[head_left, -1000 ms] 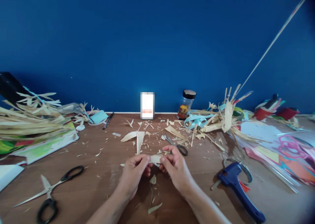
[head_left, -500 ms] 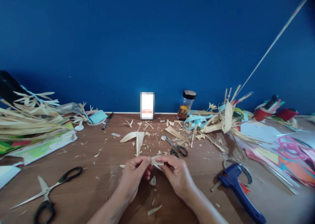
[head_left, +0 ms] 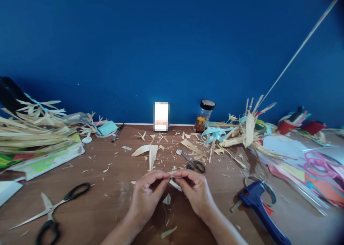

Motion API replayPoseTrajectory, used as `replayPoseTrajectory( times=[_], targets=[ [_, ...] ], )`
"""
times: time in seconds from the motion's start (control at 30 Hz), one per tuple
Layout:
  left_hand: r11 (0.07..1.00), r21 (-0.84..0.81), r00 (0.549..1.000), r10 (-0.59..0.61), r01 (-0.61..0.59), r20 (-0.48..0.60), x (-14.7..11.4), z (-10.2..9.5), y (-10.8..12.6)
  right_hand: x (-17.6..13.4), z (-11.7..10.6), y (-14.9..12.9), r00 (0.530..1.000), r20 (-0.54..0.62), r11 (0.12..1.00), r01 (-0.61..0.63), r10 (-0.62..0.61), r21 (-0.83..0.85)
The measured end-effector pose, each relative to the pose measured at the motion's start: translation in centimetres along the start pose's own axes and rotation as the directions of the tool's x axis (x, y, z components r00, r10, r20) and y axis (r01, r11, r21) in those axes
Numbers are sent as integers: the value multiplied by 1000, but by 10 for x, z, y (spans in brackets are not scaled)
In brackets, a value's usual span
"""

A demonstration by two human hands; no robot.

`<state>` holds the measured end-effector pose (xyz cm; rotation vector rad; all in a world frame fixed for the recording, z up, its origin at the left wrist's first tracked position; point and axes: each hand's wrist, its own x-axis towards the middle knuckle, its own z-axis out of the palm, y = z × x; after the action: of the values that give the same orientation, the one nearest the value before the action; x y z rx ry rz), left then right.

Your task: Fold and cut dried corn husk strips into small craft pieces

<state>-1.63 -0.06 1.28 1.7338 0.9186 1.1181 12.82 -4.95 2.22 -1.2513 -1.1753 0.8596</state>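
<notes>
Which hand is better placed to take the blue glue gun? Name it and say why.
The right hand, likely: the glue gun lies to its right, with the left hand farther off. Both pinch a pale strip.

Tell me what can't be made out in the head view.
Pale strip: head view, full shape hidden by the left hand and right hand.
White upright panel: head view, content blocked by pixelation.
Jar label: head view, print too small.
Black object: head view, cut off by the left edge.
</notes>
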Motion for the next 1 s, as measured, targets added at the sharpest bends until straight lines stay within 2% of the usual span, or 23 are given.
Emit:
replayPoseTrajectory(
  times=[0.23, 0.4, 0.47, 0.6, 0.77, 1.0],
  targets=[
    [999, -26, 1000, -26, 27, 11, 1, -1, 7, -1, -1, -2, 999, 16, 999, -34, 34, 3],
    [954, -180, 971, -234, 238, 45, 0, 2, 4, -2, 1, 1, 1000, -2, 995, -9, 9, -103],
    [924, -253, 958, -278, 286, 65, 0, 3, 3, -3, 3, 4, 1000, -21, 991, -13, 10, -135],
    [916, -249, 949, -297, 313, 102, 0, 4, 4, -4, 6, 8, 998, -49, 986, -34, 27, -162],
    [941, -180, 958, -277, 285, 66, 0, 5, 5, -4, 5, 8, 998, -37, 979, -47, 41, -199],
    [952, -134, 960, -267, 276, 84, 2, 1, 6, -3, 3, 5, 998, -13, 982, -68, 67, -175]
  ],
)
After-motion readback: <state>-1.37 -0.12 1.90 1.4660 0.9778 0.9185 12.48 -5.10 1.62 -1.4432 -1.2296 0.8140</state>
